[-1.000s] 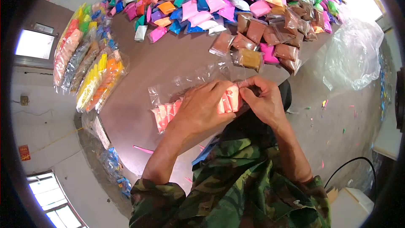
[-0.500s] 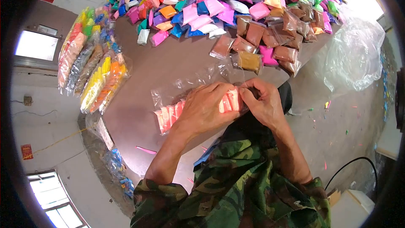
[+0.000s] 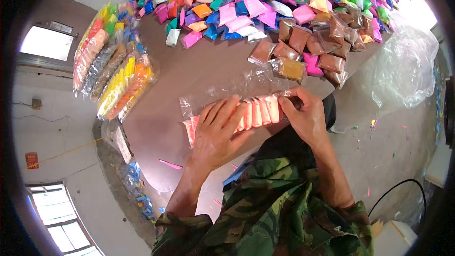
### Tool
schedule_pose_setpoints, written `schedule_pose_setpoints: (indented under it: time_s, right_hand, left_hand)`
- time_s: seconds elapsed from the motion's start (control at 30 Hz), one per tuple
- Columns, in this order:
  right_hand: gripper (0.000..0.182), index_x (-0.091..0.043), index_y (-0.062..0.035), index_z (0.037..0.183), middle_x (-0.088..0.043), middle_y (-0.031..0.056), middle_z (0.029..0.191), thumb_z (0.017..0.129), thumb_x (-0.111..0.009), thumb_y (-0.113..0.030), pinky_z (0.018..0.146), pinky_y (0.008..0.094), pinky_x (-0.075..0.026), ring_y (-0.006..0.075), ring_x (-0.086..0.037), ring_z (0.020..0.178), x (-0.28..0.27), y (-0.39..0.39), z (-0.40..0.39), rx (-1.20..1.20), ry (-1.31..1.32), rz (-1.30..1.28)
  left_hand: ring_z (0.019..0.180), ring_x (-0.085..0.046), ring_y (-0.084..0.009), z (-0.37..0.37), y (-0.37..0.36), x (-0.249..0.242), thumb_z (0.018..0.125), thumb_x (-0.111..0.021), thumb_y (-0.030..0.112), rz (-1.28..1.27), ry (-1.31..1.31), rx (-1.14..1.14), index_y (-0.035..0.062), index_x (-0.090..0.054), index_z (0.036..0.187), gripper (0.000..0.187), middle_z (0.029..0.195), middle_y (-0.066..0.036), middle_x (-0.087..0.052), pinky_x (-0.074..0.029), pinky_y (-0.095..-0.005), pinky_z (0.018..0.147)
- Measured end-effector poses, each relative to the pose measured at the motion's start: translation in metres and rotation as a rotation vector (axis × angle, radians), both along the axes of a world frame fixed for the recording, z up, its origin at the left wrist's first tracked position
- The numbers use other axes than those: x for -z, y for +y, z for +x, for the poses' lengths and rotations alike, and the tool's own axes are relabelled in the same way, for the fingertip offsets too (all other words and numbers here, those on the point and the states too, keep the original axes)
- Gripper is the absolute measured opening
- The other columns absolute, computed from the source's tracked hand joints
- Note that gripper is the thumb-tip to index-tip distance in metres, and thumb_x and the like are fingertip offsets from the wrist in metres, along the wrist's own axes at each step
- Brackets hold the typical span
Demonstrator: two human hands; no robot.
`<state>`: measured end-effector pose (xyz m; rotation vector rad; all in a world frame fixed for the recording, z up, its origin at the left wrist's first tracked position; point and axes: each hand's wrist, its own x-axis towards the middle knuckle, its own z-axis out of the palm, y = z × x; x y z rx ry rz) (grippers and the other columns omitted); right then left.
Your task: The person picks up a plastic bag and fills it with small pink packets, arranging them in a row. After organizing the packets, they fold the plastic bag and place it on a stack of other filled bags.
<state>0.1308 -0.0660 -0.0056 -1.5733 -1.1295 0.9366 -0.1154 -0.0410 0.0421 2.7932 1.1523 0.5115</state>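
A long clear plastic bag lies near the table's front edge, with a row of salmon-pink packets inside it. My left hand rests spread over the left part of the row, fingers apart on the packets. At the bag's right end my right hand pinches the plastic beside the last packet, thumb and fingers together. A mustard-coloured packet lies just behind the bag, next to brown packets.
A large heap of colourful packets covers the table's back. Filled clear bags of yellow and orange packets lie at the left. A crumpled clear bag is at the right. A pink strip lies at the table's front.
My left hand has shifted left along the row and its fingers have spread, uncovering more pink packets. My right hand still holds the bag's right end. The whole view has shifted slightly.
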Motion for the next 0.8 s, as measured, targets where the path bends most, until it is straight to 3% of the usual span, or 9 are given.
schedule_pose_setpoints:
  time_s: [0.13,0.23,0.33,0.43,0.63,0.73,0.8]
  right_hand:
    - [0.016,-0.075,-0.0001,0.098,-0.073,0.0142,0.077,0.092,-0.074,-0.015,0.065,0.034,-0.055,0.0172,-0.071,0.069,0.002,0.001,-0.003,0.024,0.032,0.02]
    - [0.016,-0.074,-0.0005,0.097,-0.073,0.0141,0.077,0.092,-0.074,-0.015,0.065,0.0344,-0.055,0.0173,-0.07,0.068,0.003,0.0,-0.003,0.026,0.013,0.015]
    - [0.016,-0.074,-0.0012,0.098,-0.073,0.0141,0.078,0.092,-0.074,-0.016,0.065,0.0347,-0.055,0.0176,-0.07,0.069,0.001,0.0,-0.002,0.013,-0.029,0.002]
    - [0.017,-0.074,-0.0015,0.098,-0.073,0.0144,0.079,0.092,-0.074,-0.017,0.065,0.0349,-0.055,0.0183,-0.07,0.069,0.002,0.001,-0.002,0.015,-0.038,-0.006]
    - [0.018,-0.073,-0.0019,0.098,-0.074,0.0151,0.082,0.092,-0.075,-0.019,0.067,0.0355,-0.055,0.0208,-0.071,0.07,-0.007,0.0,-0.002,0.026,-0.107,-0.034]
    - [0.018,-0.073,-0.0017,0.098,-0.074,0.0151,0.083,0.091,-0.075,-0.018,0.067,0.0358,-0.055,0.0214,-0.071,0.072,-0.003,0.001,-0.002,0.02,-0.141,-0.002]
    - [0.018,-0.073,-0.0015,0.098,-0.074,0.0155,0.084,0.091,-0.076,-0.018,0.068,0.036,-0.055,0.0222,-0.072,0.073,-0.003,0.001,-0.002,0.02,-0.114,0.004]
  left_hand:
    - [0.131,-0.061,-0.0339,0.002,-0.001,-0.011,0.076,-0.09,0.031,-0.088,-0.032,-0.02,0.0084,-0.065,0.136,0.069,0.146,-0.015,-0.06,-0.049,-0.0474,0.107]
    - [0.129,-0.06,-0.0367,-0.001,0.008,-0.032,0.079,-0.088,0.031,-0.175,-0.122,-0.132,0.0068,-0.065,0.135,0.065,0.14,-0.015,-0.063,-0.048,-0.0475,0.109]
    - [0.125,-0.063,-0.0368,-0.036,0.053,-0.017,0.082,-0.086,0.03,-0.126,-0.197,-0.266,0.0059,-0.066,0.134,0.06,0.133,-0.016,-0.068,-0.049,-0.0455,0.107]
    - [0.118,-0.067,-0.0344,-0.059,0.094,-0.009,0.083,-0.085,0.028,-0.314,-0.053,-0.379,0.0043,-0.068,0.129,0.054,0.124,-0.016,-0.071,-0.052,-0.0445,0.102]
    - [0.086,-0.07,-0.0212,-0.061,0.117,-0.011,0.084,-0.081,0.021,-0.728,0.05,-0.321,0.0026,-0.072,0.111,0.034,0.096,-0.012,-0.072,-0.056,-0.036,0.077]
    - [0.079,-0.066,-0.0153,-0.066,0.115,-0.012,0.087,-0.078,0.018,-0.687,0.077,-0.266,0.0005,-0.07,0.103,0.025,0.087,-0.007,-0.07,-0.055,-0.0315,0.072]
    - [0.079,-0.066,-0.0143,-0.073,0.111,-0.007,0.089,-0.077,0.017,-0.739,-0.115,-0.263,-0.0003,-0.069,0.101,0.023,0.088,-0.006,-0.07,-0.055,-0.0311,0.073]
